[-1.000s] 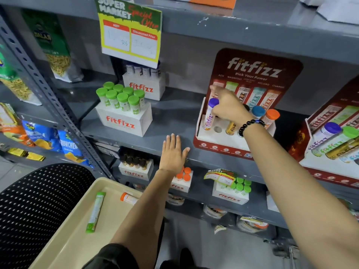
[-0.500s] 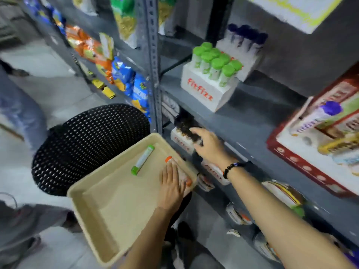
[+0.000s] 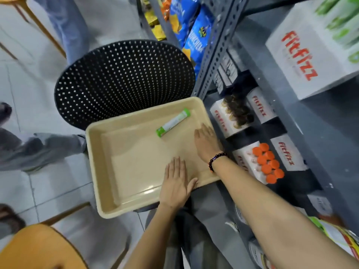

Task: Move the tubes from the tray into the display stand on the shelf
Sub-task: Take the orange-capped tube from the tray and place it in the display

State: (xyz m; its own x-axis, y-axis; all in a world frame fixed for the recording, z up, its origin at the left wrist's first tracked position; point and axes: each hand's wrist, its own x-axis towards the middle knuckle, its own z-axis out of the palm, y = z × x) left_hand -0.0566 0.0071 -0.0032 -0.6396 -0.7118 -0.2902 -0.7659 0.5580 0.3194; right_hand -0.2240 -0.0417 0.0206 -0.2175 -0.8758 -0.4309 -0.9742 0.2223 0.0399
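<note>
Resting hands (image 3: 206, 143) flat, open, in tray (image 3: 124, 152)

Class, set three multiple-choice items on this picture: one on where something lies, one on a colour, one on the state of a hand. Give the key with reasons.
1. Where does the green tube lie?
A. in the beige tray
B. on the floor
C. on the black chair

2. What colour are the caps in the white box nearest the right wrist?
A. blue
B. orange
C. purple

3. How is the left hand?
A. clenched round a tube
B. out of view
C. flat, fingers spread, on the tray

Key: A, it rests near the tray's far corner; B, the clustered caps are orange; C, its open palm faces down.
</note>
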